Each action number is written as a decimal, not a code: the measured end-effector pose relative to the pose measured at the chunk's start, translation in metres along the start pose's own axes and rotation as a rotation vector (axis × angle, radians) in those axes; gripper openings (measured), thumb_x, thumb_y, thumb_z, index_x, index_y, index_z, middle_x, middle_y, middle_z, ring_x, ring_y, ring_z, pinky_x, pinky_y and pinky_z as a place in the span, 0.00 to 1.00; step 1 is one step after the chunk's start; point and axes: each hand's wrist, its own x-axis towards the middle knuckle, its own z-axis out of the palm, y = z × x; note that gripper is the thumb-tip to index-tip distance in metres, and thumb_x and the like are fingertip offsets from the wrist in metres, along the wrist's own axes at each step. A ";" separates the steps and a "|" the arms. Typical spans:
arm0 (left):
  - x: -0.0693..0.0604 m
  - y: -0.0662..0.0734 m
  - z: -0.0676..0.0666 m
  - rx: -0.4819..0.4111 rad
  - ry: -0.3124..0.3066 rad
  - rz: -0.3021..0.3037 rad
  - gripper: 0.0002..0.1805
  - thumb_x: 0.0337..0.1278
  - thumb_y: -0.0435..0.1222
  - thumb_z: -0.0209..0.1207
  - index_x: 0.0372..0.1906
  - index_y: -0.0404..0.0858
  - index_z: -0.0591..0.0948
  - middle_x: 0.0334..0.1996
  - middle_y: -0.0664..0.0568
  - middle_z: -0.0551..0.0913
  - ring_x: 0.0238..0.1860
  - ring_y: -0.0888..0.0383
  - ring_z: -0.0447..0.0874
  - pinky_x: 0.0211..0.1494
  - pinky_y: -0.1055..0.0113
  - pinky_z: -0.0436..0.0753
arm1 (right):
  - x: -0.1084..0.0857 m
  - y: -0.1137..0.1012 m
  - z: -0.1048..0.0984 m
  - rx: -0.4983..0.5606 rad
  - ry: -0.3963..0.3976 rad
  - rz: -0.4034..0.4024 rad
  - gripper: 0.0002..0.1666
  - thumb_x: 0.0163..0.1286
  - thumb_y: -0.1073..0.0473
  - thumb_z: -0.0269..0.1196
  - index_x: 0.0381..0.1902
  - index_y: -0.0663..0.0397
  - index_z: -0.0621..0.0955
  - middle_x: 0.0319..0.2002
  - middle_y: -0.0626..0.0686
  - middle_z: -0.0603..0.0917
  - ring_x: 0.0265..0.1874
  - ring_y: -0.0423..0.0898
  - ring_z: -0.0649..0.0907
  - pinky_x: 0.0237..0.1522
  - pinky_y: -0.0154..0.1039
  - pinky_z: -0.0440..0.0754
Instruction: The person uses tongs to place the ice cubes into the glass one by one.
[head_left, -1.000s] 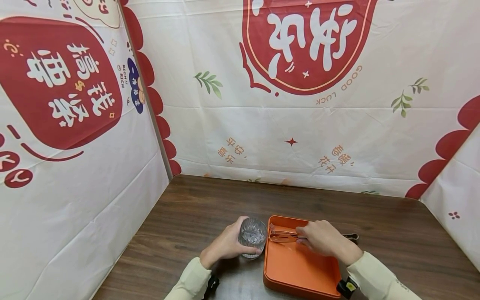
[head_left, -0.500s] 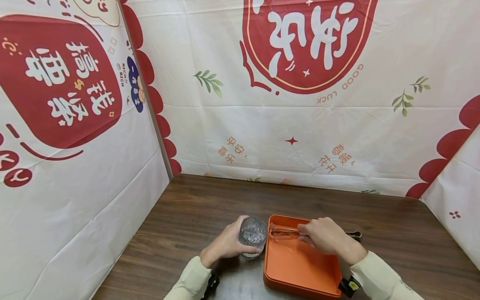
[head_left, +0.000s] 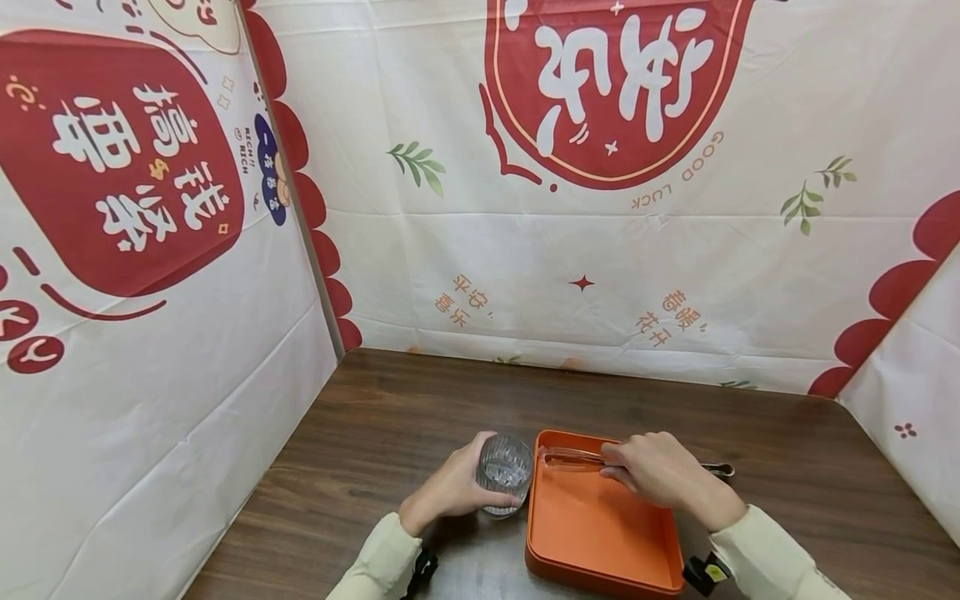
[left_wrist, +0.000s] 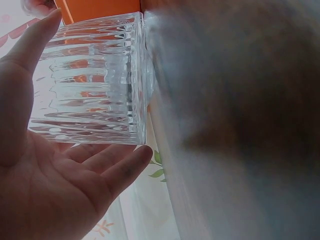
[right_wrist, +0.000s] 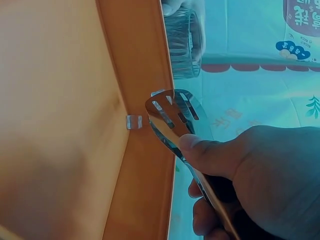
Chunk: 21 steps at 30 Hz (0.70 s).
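A clear ribbed glass (head_left: pixel 507 451) stands upright on the table, just left of an orange tray (head_left: pixel 600 537). My left hand (head_left: pixel 453 483) grips it, thumb on the near side and fingers round the far side. Clear lumps show inside the glass. In my right hand (head_left: pixel 663 472) I hold metal tongs (head_left: pixel 573 458), their slotted heads over the tray's far left corner. In the right wrist view, a small clear cube (right_wrist: pixel 134 122) lies in that corner. Another clear piece (right_wrist: pixel 158 93) shows by the tong heads (right_wrist: pixel 170 112); whether they pinch it I cannot tell.
The dark wood table (head_left: pixel 405 400) carries the tray and glass. White printed cloth (head_left: pixel 600 250) hangs behind the table, and more hangs at the left (head_left: pixel 150 400). The tray's raised rim (head_left: pixel 530 508) stands close beside the glass.
My right hand and the tongs have shifted slightly right and away from me. The tong arms look closer together. My left hand and the glass have stayed in place.
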 end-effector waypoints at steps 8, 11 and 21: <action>0.000 -0.001 0.001 0.001 -0.003 -0.005 0.51 0.36 0.55 0.78 0.65 0.42 0.66 0.51 0.47 0.81 0.51 0.53 0.81 0.55 0.60 0.80 | -0.001 0.002 -0.006 0.007 0.018 0.019 0.19 0.64 0.49 0.69 0.23 0.38 0.69 0.14 0.34 0.63 0.13 0.34 0.68 0.16 0.35 0.62; 0.000 0.000 0.000 -0.001 -0.004 -0.007 0.51 0.36 0.55 0.78 0.66 0.42 0.66 0.51 0.47 0.81 0.51 0.53 0.81 0.55 0.60 0.80 | -0.002 0.002 -0.009 0.006 0.019 0.023 0.18 0.65 0.49 0.68 0.24 0.39 0.70 0.14 0.34 0.62 0.13 0.33 0.66 0.16 0.34 0.61; 0.000 0.000 0.000 0.003 -0.003 -0.003 0.51 0.37 0.56 0.77 0.66 0.41 0.65 0.52 0.46 0.81 0.51 0.52 0.81 0.54 0.60 0.80 | -0.003 0.001 -0.019 0.001 0.029 0.037 0.18 0.64 0.50 0.69 0.24 0.40 0.69 0.14 0.33 0.63 0.13 0.32 0.64 0.17 0.33 0.61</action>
